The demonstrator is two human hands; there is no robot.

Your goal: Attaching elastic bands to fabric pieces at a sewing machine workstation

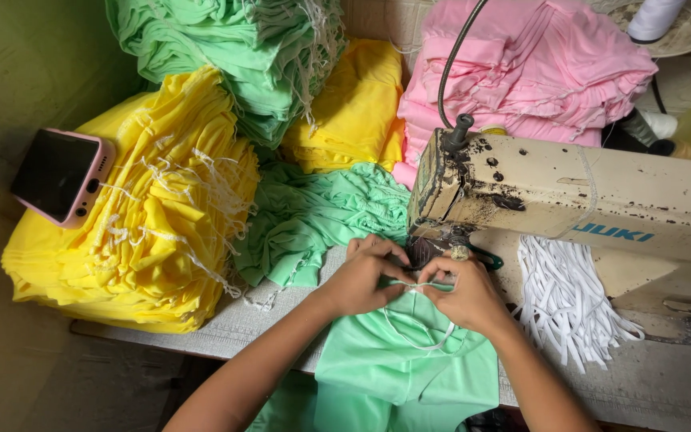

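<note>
Both forearms are showing bare, no sleeves in view. Right hand (pixel 464 294) is wearing a ring; left hand (pixel 361 280) is wearing nothing visible.

Both hands meet at the middle of the surface (pixel 665 384), left hand (pixel 361 280) beside right hand (pixel 461 292), on a cloth piece (pixel 405 368) just before the sewing machine (pixel 569 196). Elastic strips (pixel 565 304) lie right of them. Left, a phone (pixel 61 174) rests on a fabric stack (pixel 145 232); more stacks sit behind.

A green wall (pixel 33 64) stands behind a grey worktable (pixel 233 324), lit softly, with dark floor (pixel 81 392) below.
</note>
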